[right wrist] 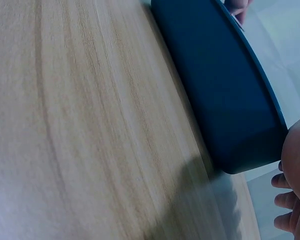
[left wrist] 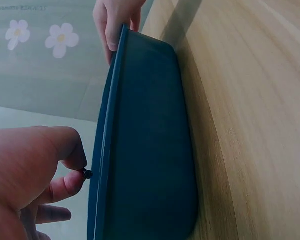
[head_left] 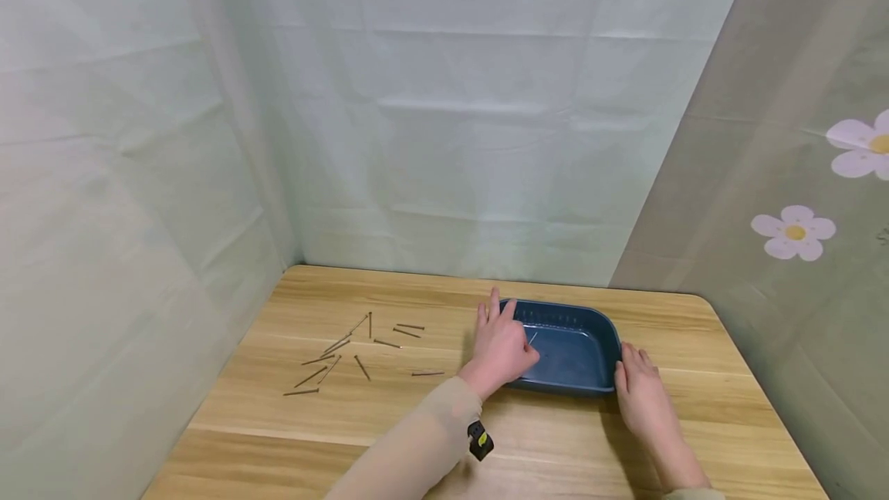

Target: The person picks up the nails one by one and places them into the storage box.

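Left hand (head_left: 501, 349) over the blue tray (head_left: 597, 336) — fingers (left wrist: 70, 182) pinch one nail (left wrist: 87, 174) at the rim; judged the drop-in step. Right hand (head_left: 642, 396) steadies the tray's end, fingers relaxed. Next calls for releasing, then reaching to the loose nails (head_left: 361, 349) on the worktop (head_left: 278, 407).

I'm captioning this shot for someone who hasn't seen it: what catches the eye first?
A dark blue tray sits mid-table between two hands. The left hand pinches a nail over its rim, and the right hand rests against its near right corner. To the left, loose nails lie scattered on the wooden table.
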### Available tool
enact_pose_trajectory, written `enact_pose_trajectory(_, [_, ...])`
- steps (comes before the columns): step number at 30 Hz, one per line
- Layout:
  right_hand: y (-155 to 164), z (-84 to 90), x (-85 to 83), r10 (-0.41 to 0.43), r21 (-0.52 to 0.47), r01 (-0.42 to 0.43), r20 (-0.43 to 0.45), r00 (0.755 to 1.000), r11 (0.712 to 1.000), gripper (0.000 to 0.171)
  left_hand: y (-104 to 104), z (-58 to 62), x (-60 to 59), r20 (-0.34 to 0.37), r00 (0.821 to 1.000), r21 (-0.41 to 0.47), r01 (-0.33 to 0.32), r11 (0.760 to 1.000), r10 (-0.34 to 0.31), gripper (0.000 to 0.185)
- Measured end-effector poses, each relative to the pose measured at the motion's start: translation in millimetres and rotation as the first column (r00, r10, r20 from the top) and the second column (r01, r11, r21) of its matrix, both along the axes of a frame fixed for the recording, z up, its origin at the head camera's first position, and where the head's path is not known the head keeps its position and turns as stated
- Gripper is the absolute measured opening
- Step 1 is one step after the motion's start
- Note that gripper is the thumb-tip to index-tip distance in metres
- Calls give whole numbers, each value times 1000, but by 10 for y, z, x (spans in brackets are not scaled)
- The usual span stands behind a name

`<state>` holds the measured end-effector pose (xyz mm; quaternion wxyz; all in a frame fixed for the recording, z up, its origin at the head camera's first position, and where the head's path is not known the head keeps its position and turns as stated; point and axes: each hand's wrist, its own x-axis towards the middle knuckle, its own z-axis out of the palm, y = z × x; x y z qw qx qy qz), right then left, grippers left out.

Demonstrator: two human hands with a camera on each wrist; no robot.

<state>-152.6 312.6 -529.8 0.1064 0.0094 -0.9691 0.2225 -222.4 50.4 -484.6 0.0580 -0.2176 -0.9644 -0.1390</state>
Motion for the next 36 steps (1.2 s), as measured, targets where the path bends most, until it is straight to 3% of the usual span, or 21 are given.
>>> enact_pose_trajectory(8, [10, -12, -1, -5, -4, 5, -4, 1000, 1000, 49, 110, -48, -100, 6, 1000, -61, 7, 998, -7, 47])
enact_pose_trajectory(12, [13, -16, 2, -7, -16, 6, -10, 1000, 1000, 49, 114, -58, -156, 5, 989, -118, 147, 982, -148, 42])
enact_pose_trajectory(16, [19, -20, 1, -7, -22, 7, -11, 1000, 1000, 50, 100, -61, -215, 68, 948, -176, 319, 931, -312, 37])
enact_pose_trajectory(20, [22, -19, 1, -7, -27, 7, -5, 1000, 1000, 50, 110, -82, -262, 148, 916, -203, 396, 895, -372, 34])
enact_pose_trajectory(23, [19, -13, -2, -7, -24, 6, -12, 1000, 1000, 50, 138, -107, -292, 172, 909, -226, 411, 883, -379, 33])
enact_pose_trajectory(27, [12, -8, -9, -1, -18, 0, -33, 999, 1000, 49, 188, -124, -319, 150, 909, -288, 417, 862, -389, 32])
enact_pose_trajectory(36, [20, 3, -2, -13, -25, 13, 20, 1000, 1000, 50, 280, -171, -318, 56, 893, -459, 419, 783, -446, 26])
